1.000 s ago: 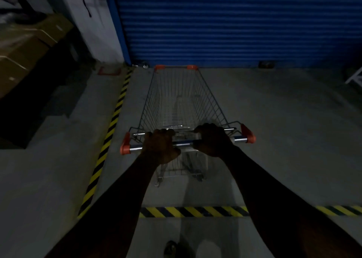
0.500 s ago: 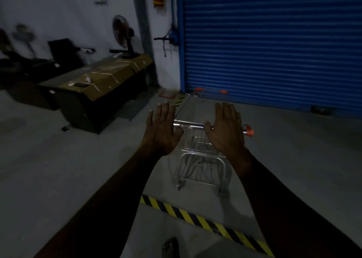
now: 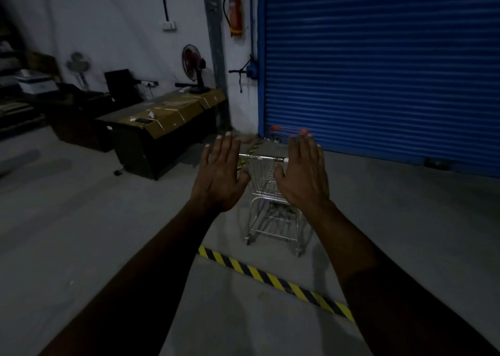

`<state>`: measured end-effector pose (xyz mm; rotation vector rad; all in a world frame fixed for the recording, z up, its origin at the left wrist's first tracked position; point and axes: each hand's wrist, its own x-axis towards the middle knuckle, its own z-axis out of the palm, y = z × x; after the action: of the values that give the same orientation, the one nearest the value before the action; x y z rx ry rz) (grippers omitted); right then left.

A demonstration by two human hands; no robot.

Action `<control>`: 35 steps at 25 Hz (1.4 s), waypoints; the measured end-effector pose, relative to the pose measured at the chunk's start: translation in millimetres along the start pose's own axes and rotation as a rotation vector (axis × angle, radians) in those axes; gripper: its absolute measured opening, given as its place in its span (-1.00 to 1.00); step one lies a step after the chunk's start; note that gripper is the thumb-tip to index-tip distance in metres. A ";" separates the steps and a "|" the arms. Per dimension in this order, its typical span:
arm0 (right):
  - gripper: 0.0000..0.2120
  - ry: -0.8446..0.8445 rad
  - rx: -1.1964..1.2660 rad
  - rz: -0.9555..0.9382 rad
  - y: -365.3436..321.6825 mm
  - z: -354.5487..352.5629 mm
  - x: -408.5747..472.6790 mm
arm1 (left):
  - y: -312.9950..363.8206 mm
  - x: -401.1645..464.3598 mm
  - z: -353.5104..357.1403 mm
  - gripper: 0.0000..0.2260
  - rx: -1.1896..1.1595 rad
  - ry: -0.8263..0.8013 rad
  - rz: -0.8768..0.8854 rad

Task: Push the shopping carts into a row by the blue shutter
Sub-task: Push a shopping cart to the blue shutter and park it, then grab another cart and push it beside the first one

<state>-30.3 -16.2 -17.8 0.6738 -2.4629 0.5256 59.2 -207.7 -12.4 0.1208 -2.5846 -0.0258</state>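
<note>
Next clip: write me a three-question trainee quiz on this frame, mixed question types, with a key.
1. True or false: the left hand grips the handle of the shopping cart.
2. Multiple choice: the cart's far end is nearest to A) the blue shutter, B) the cardboard-covered desk, C) the striped floor tape.
3. Fill in: the red object on the wall left of the shutter is a fire ____.

Key: 1. False; both it and the right hand are raised with straight fingers, holding nothing. 2. A. 3. extinguisher.
</note>
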 end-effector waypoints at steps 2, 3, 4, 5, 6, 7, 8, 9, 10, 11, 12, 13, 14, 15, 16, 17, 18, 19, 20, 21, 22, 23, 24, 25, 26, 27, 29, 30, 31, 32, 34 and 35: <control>-0.31 0.041 0.012 0.001 -21.5 -29.2 -37.8 | 9.4 -36.4 -30.7 -0.32 -0.009 0.013 0.018; -0.30 0.053 0.021 0.012 -32.8 -42.6 -57.0 | 13.9 -57.3 -45.5 -0.33 -0.011 0.024 0.033; -0.30 0.063 0.024 0.024 -45.1 -55.1 -77.1 | 17.2 -78.9 -58.5 -0.34 -0.009 0.038 0.042; -0.29 0.071 0.016 0.033 -58.2 -66.2 -99.0 | 19.3 -101.8 -71.0 -0.35 -0.003 0.046 0.045; -0.28 0.074 0.000 0.031 -70.8 -75.9 -120.0 | 20.0 -124.1 -82.9 -0.35 0.003 0.051 0.040; -0.28 0.074 -0.010 0.016 -84.6 -86.9 -143.0 | 20.6 -150.3 -96.6 -0.35 0.005 0.055 0.025; -0.28 0.076 -0.010 0.000 -95.9 -97.3 -161.6 | 21.1 -173.7 -108.9 -0.35 0.009 0.062 0.012; -0.28 0.078 -0.001 -0.006 -106.2 -108.4 -178.6 | 21.5 -195.9 -120.8 -0.35 0.018 0.062 0.001; -0.28 0.082 0.009 -0.006 -117.1 -120.8 -195.4 | 21.9 -218.1 -133.4 -0.35 0.026 0.058 -0.007; -0.28 0.084 0.016 -0.008 -126.6 -132.8 -210.2 | 22.9 -237.3 -145.5 -0.35 0.033 0.046 -0.017; -0.28 0.089 0.023 -0.022 -136.5 -145.7 -226.2 | 23.7 -258.0 -159.1 -0.35 0.044 0.037 -0.034; -0.28 0.098 0.024 -0.044 -144.6 -157.3 -239.6 | 25.5 -275.2 -172.4 -0.34 0.055 0.035 -0.056; -0.29 0.108 0.028 -0.066 -151.9 -168.6 -251.7 | 28.4 -290.9 -186.6 -0.34 0.069 0.041 -0.081; -0.29 0.115 0.042 -0.083 -158.7 -179.2 -262.6 | 32.0 -305.5 -201.8 -0.34 0.082 0.053 -0.104; -0.29 0.111 0.062 -0.094 -165.4 -189.4 -272.6 | 35.9 -319.4 -217.6 -0.34 0.093 0.066 -0.125; -0.28 0.100 0.084 -0.106 -174.1 -200.1 -284.7 | 39.4 -336.6 -234.0 -0.34 0.106 0.083 -0.149; -0.28 0.093 0.101 -0.119 -182.2 -208.9 -295.8 | 43.1 -352.3 -248.5 -0.34 0.116 0.098 -0.166; -0.28 0.096 0.116 -0.136 -190.2 -216.4 -307.5 | 47.5 -368.9 -262.0 -0.34 0.127 0.110 -0.185; -0.28 0.104 0.134 -0.159 -198.9 -223.8 -319.2 | 51.6 -385.9 -275.1 -0.35 0.136 0.120 -0.206; -0.27 0.099 0.146 -0.183 -206.4 -230.7 -331.0 | 56.5 -402.1 -287.4 -0.35 0.141 0.127 -0.230; -0.27 0.079 0.159 -0.208 -213.4 -238.0 -345.7 | 63.0 -421.9 -299.3 -0.35 0.152 0.130 -0.261; -0.26 0.060 0.173 -0.233 -219.4 -244.3 -358.9 | 69.2 -440.3 -309.2 -0.35 0.164 0.125 -0.291; -0.26 0.043 0.188 -0.253 -225.1 -249.1 -373.2 | 75.3 -459.9 -316.6 -0.35 0.180 0.114 -0.320; -0.26 0.029 0.207 -0.271 -231.9 -253.5 -388.7 | 81.7 -480.7 -322.8 -0.35 0.195 0.100 -0.351; -0.27 0.017 0.226 -0.291 -239.0 -257.1 -403.0 | 87.5 -500.4 -328.1 -0.36 0.206 0.086 -0.388; -0.27 0.002 0.247 -0.318 -248.0 -260.3 -420.0 | 92.5 -523.1 -334.2 -0.36 0.213 0.072 -0.431; -0.28 -0.034 0.274 -0.366 -267.0 -265.4 -452.4 | 96.7 -565.8 -349.3 -0.36 0.218 0.040 -0.489; -0.28 -0.052 0.284 -0.386 -278.8 -267.4 -466.1 | 95.1 -585.8 -359.2 -0.35 0.226 0.031 -0.510; -0.28 -0.066 0.293 -0.407 -292.1 -269.2 -477.5 | 91.7 -603.7 -369.5 -0.35 0.241 0.030 -0.534; -0.28 -0.078 0.308 -0.433 -309.9 -271.4 -489.0 | 85.1 -623.1 -380.6 -0.35 0.262 0.040 -0.566; -0.29 -0.097 0.347 -0.478 -347.1 -273.0 -506.7 | 67.3 -656.4 -400.5 -0.34 0.307 0.052 -0.617; -0.29 -0.105 0.371 -0.504 -368.0 -272.3 -514.8 | 55.6 -674.2 -409.7 -0.35 0.331 0.052 -0.641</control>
<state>658.4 2.7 -19.9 1.4501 -2.1788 0.7595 840.9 -88.1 -15.4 1.0450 -2.3692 0.1666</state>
